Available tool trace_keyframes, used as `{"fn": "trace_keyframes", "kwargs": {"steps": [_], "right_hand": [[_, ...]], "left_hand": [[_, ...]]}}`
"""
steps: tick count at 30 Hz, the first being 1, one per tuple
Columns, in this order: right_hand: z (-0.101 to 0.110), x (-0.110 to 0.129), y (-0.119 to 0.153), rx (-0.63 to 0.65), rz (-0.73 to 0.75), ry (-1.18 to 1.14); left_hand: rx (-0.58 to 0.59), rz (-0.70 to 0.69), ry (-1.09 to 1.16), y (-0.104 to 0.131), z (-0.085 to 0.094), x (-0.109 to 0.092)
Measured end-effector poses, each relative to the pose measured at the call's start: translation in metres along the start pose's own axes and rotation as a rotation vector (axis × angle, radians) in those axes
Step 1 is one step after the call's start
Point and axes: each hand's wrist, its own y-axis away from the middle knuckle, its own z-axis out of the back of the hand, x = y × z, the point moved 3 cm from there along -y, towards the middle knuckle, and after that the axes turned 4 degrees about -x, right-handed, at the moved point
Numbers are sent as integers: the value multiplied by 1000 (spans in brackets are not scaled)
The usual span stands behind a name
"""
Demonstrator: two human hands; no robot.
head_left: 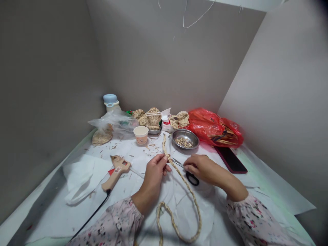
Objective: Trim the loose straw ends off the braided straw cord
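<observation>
My left hand [155, 170] pinches a braided straw cord [191, 191] near its upper end, which sticks up past the fingers. From there the cord runs down and loops across the front of the table. My right hand [198, 166] is closed on a pair of scissors [192, 178] with black handles. Their narrow metal blades point left toward the cord beside my left fingertips. Whether the blades touch the cord, I cannot tell.
Left lies a beige glue gun [116, 175] with its cable. Behind the hands stand a paper cup [140, 135], a steel bowl [176, 139] of straw bits, woven straw pieces [153, 119] and a red plastic bag [205, 123]. A phone [232, 160] lies right.
</observation>
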Motion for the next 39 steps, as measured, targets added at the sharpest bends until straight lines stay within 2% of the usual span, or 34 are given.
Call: {"fn": "trace_keyframes", "kwargs": {"steps": [2, 5, 7, 9, 15, 18, 23, 29, 32, 39], "right_hand": [[-7, 4, -6, 29, 15, -247], [-29, 8, -12, 209, -16, -634], [-40, 7, -14, 214, -72, -812], [-46, 6, -16, 159, -125, -926], [-49, 8, -14, 18, -145, -1010], [-53, 5, -15, -5, -137, -1079], [-58, -8, -21, -143, -144, -1181], [-61, -13, -26, -234, -126, -1297], [-61, -14, -25, -285, -133, -1321], [-52, -13, -23, -427, -152, -1287]], "left_hand": [[-1, -8, -1, -1, 1, 1], [-7, -20, -8, -3, 2, 1], [-18, -19, -5, -3, 2, 0], [-14, -10, 0, -2, 2, 0], [41, -4, -107, 0, 0, 3], [92, 23, -96, 2, -2, 2], [111, 57, -51, 7, -6, -5], [294, 40, -137, 17, -16, -3], [342, 38, -193, 20, -20, 0], [344, 44, -203, 18, -20, 6]]}}
